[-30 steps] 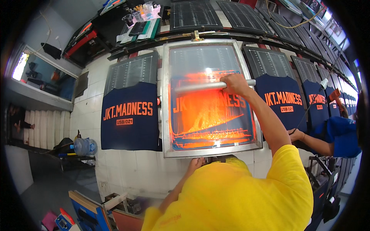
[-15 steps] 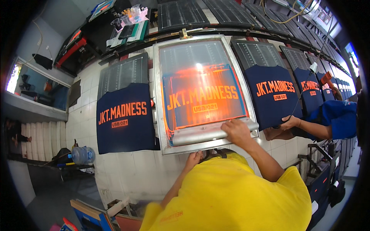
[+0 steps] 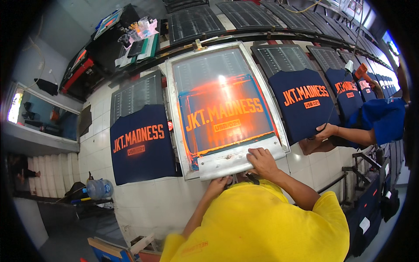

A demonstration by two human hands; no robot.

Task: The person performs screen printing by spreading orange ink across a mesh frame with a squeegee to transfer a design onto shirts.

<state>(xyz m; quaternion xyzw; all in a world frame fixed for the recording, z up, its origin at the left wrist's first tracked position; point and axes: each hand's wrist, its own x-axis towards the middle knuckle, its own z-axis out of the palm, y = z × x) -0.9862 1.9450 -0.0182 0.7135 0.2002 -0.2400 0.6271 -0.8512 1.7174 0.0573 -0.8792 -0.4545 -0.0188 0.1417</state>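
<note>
A metal-framed printing screen lies over a dark shirt on a board, with orange ink spread across its mesh. My right hand grips a wide metal squeegee from above, at its right part. The squeegee lies tilted along the near end of the screen and hides much of the near frame edge. Just below it, my left hand has its fingers curled at the near edge of the frame; the fingertips are partly hidden. Printed navy shirts lie on either side, one on the left and one on the right.
On the right a co-worker in a blue sleeve reaches to the neighbouring shirt and holds an orange heat gun. More printing boards line the far side. A water jug stands at the left.
The squeegee has tipped toward me, so its flat metal face now shows and overhangs the near frame edge. My right hand tilted with it. The view has shifted slightly.
</note>
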